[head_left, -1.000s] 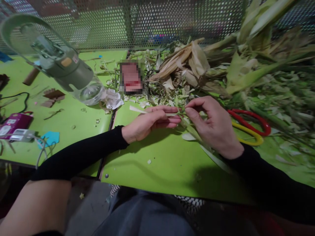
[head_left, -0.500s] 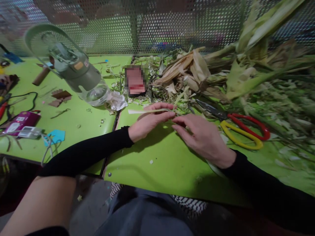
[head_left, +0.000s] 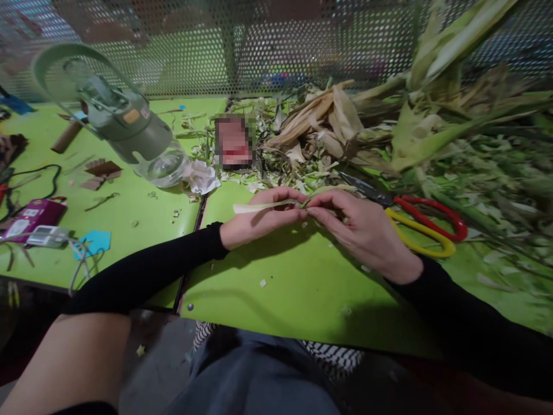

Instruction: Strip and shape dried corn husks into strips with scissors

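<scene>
A pale husk strip (head_left: pixel 254 207) lies across the fingers of my left hand (head_left: pixel 263 222), its wide end pointing left. The thumb and fingers of that hand are closed on the strip near its narrow end. My right hand (head_left: pixel 363 230) pinches the green part (head_left: pixel 330 189) of the husk, and the fingertips of both hands meet above the green table (head_left: pixel 276 311). Behind my right hand, scissors (head_left: pixel 425 222) with one red and one yellow handle lie partly under husk scraps.
Corn husks (head_left: pixel 341 115) and shredded scraps are piled along the back and right. A tilted clear bottle (head_left: pixel 147 138), crumpled paper (head_left: pixel 203 177), a blurred-out pinkish object (head_left: pixel 233 141) and a purple box (head_left: pixel 37 218) with cables stand further left. A perforated metal screen (head_left: pixel 190 57) rises behind.
My right hand's fingers have drawn together on the husk, and its green part now shows above them. My left hand has shifted slightly down. The whole view has slid a little left.
</scene>
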`<state>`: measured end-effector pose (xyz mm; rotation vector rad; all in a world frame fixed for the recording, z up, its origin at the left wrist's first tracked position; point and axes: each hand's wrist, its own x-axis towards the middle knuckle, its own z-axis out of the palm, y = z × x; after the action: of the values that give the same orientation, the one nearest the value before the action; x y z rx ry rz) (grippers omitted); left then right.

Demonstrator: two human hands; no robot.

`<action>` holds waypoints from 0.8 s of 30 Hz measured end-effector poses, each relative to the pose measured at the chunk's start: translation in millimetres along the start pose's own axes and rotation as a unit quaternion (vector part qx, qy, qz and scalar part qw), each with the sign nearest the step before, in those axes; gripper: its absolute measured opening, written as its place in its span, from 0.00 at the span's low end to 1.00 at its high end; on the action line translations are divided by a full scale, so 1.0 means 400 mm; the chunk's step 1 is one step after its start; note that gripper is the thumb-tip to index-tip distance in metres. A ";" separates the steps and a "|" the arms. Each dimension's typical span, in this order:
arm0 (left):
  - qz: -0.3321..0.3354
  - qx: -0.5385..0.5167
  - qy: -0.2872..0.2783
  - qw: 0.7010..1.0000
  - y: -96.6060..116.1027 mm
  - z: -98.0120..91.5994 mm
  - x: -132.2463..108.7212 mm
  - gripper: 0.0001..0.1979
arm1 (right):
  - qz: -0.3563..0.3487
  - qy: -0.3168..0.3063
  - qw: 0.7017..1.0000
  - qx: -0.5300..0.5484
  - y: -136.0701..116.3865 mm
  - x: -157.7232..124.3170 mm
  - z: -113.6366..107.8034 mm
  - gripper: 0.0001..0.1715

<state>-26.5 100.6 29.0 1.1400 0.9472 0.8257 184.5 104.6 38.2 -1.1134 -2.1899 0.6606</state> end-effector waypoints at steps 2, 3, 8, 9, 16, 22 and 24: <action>-0.011 -0.049 0.017 0.999 0.002 -0.005 0.006 0.12 | 0.024 -0.005 1.000 0.018 0.014 0.002 -0.002 0.12; -0.015 -0.075 0.028 0.997 0.004 -0.008 0.009 0.10 | 0.035 -0.004 0.999 0.018 0.023 0.002 -0.004 0.14; -0.064 -0.185 0.062 0.979 0.023 -0.022 0.018 0.05 | -0.057 0.074 0.988 -0.121 0.040 0.001 -0.015 0.15; -0.080 -0.198 0.059 0.975 0.026 -0.022 0.018 0.04 | -0.090 0.082 0.980 -0.159 0.036 0.000 -0.018 0.14; -0.123 -0.211 0.006 0.970 0.012 -0.020 0.015 0.05 | -0.157 0.020 0.975 -0.159 0.006 -0.003 -0.035 0.12; -0.035 -0.086 -0.012 0.996 -0.013 -0.016 0.015 0.09 | -0.150 0.041 0.982 -0.111 0.020 0.000 -0.001 0.08; 0.017 -0.003 -0.011 1.000 -0.017 -0.014 0.013 0.08 | -0.119 0.060 0.988 -0.079 0.019 -0.003 0.013 0.09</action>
<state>-29.1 105.8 20.4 1.1601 0.9080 0.8418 185.7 107.0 29.1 -0.9219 -2.2521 0.3137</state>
